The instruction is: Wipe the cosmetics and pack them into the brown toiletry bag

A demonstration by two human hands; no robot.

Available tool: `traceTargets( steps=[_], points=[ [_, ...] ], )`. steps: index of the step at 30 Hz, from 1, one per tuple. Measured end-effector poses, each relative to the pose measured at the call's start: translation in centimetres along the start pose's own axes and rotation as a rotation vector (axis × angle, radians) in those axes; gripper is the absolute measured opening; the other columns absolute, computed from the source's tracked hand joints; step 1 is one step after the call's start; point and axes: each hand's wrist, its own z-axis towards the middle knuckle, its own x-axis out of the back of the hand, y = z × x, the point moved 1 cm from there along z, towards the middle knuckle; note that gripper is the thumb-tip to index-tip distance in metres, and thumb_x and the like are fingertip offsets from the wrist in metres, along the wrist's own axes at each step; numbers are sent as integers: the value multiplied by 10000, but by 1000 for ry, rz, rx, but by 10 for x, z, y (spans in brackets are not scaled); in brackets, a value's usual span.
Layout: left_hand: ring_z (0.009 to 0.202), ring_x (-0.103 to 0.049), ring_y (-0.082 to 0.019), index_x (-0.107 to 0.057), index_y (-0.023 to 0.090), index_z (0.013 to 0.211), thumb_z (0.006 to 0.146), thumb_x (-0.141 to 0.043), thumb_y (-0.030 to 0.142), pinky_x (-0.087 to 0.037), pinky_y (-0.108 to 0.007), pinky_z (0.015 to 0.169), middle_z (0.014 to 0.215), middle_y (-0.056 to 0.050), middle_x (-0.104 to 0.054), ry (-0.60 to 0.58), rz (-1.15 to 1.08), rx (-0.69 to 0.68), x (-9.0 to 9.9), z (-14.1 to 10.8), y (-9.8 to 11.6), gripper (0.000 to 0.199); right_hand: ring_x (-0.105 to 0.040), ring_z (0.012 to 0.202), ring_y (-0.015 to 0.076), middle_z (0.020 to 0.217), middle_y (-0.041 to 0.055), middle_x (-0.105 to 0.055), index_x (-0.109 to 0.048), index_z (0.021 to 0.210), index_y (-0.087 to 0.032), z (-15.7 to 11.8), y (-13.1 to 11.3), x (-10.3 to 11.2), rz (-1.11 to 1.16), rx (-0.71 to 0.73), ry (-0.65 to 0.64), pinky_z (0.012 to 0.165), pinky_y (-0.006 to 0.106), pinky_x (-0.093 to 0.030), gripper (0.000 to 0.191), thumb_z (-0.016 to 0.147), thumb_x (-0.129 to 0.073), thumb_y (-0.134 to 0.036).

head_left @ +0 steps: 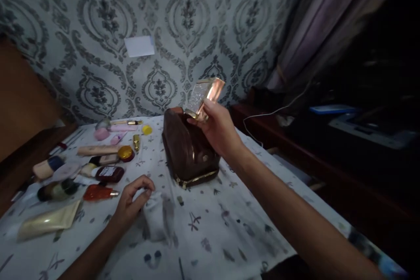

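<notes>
A shiny gold box with a silvery, sparkling face point(197, 96) is held up in my right hand point(218, 124), thumb against its edge. It is over the dark brown leather bag point(187, 148), which stands on the patterned white cloth point(210, 232). My left hand point(134, 197) is near the cloth, left of the bag, its fingers curled towards the thumb. At its fingertips is a whitish, blurred item point(155, 218), which I cannot make out clearly.
Bottles and tubes lie at the left, among them a red bottle point(98, 192), a cream tube point(49, 220) and a gold-lidded jar point(126, 153). Patterned wallpaper rises behind. A white cable point(278, 109) runs along the right side.
</notes>
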Motion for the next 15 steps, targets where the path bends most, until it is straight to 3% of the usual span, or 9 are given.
traceTargets(
  steps=[5, 10, 15],
  points=[
    [711, -569, -212, -615, 211, 718, 808, -588, 413, -462, -300, 686, 708, -11, -607, -2, 87, 53, -5, 3, -11, 223, -586, 688, 113, 789, -2, -650, -647, 831, -188, 30, 3, 40, -327, -298, 20, 671, 259, -497, 296, 747, -735, -457],
    [716, -578, -236, -624, 212, 728, 775, -616, 480, -454, -306, 634, 698, -13, -610, 40, 118, 117, -8, 5, -14, 271, -562, 635, 147, 691, -3, -621, -634, 843, -206, 50, 27, 46, -580, -444, -79, 629, 312, -511, 347, 704, -765, -495],
    [719, -586, -231, -617, 211, 729, 804, -582, 475, -469, -313, 670, 711, -16, -615, 79, 189, 76, -10, 4, -10, 277, -619, 740, 237, 729, 37, -622, -601, 841, -204, 74, 60, 50, -610, -517, 32, 630, 385, -536, 414, 577, -874, -369]
  ],
)
